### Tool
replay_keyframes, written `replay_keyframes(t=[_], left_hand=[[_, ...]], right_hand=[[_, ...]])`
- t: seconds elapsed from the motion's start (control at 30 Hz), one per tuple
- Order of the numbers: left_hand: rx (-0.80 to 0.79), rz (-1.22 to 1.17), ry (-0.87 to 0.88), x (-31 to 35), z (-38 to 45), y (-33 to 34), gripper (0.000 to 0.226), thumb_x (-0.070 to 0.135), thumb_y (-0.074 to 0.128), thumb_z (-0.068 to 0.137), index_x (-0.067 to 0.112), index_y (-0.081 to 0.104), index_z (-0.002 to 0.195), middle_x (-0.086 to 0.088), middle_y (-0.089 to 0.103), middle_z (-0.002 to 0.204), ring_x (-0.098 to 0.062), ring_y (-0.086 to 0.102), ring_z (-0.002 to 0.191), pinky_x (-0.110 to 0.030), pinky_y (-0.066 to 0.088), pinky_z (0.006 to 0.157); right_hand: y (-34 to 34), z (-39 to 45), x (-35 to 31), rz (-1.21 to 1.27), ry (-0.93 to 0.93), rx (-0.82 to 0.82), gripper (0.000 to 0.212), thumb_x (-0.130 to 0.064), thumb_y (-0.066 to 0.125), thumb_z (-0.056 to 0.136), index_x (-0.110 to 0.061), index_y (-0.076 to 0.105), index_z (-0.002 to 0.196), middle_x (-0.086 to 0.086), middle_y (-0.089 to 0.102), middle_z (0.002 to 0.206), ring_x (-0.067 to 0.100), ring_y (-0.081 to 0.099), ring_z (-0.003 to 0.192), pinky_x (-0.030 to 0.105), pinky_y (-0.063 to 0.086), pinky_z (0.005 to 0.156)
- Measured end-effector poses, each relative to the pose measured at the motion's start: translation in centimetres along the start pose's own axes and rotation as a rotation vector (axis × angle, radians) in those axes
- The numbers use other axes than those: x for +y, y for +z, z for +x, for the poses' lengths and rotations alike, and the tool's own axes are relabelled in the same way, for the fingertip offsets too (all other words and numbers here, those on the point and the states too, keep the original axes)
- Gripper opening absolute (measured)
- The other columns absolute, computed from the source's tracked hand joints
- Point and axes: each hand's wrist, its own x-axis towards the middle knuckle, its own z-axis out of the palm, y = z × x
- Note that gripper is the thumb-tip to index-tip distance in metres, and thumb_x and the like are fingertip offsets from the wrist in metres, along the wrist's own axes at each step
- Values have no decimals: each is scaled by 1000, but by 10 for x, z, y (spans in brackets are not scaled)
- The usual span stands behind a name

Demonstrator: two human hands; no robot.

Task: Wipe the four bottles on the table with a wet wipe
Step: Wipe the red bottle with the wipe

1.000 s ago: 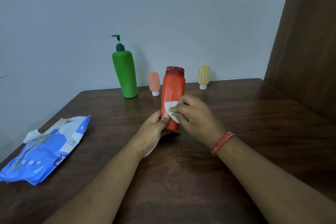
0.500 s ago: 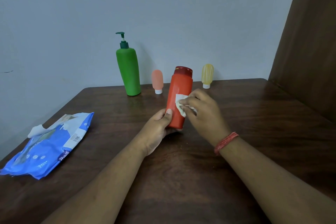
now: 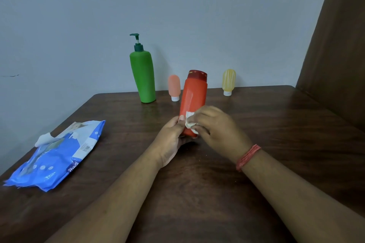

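L hand [image 3: 171, 138] grips red bottle [image 3: 193, 102], R hand [image 3: 216, 124] pinches wipe [image 3: 190, 122] on it

A single head-worn wide-angle camera looks forward and down from the near edge of the table [image 3: 276, 124], close above both forearms, facing the far wall [image 3: 177, 16], taking in the tabletop from its left edge to the brown panel [image 3: 339, 55] at right.
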Motion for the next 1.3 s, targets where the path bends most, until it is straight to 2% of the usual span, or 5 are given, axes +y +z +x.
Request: replay_keyframes(t=[0.5, 0.63, 0.77, 0.93, 1.3], left_hand=[[6, -28, 7, 1, -1, 0, 45, 36, 40, 104, 4, 57, 130, -16, 69, 111, -28, 64, 98, -49, 50, 97], [14, -25, 3, 2, -1, -1, 45, 36, 39, 106, 3, 58, 129, -12, 70, 107, -24, 64, 96, -42, 54, 90], [-15, -29, 2, 3, -2, -1, 49, 39, 39, 104, 5, 52, 137, -17, 67, 117, -29, 63, 100, -44, 54, 91], [-15, -70, 6, 4, -2, -2, 51, 38, 39, 104, 0, 54, 134, -16, 68, 112, -27, 63, 99, -48, 51, 95], [-224, 133, -60, 4, -7, 2, 54, 42, 44, 94, 11, 46, 138, -12, 63, 118, -20, 69, 94, -30, 55, 88]], right_hand=[[2, 3, 2, -32, 103, 88, 11, -11, 70, 90, -8, 75, 99, 3, 62, 98, 18, 61, 92, 39, 56, 82], [4, -2, -4, 4, -34, -72, 9, -17, 68, 92, -12, 75, 96, -3, 58, 95, 12, 57, 87, 32, 53, 76], [4, 1, 6, -22, 131, 149, 10, -11, 70, 90, -8, 74, 98, 2, 60, 97, 13, 59, 90, 32, 55, 80], [6, -4, -1, 15, -15, -37, 7, -15, 69, 92, -11, 74, 96, -2, 58, 97, 10, 57, 88, 27, 53, 80], [-14, 6, 25, 168, 473, 517, 15, -3, 68, 91, -10, 75, 102, -9, 57, 101, -15, 54, 96, 1, 40, 82]])
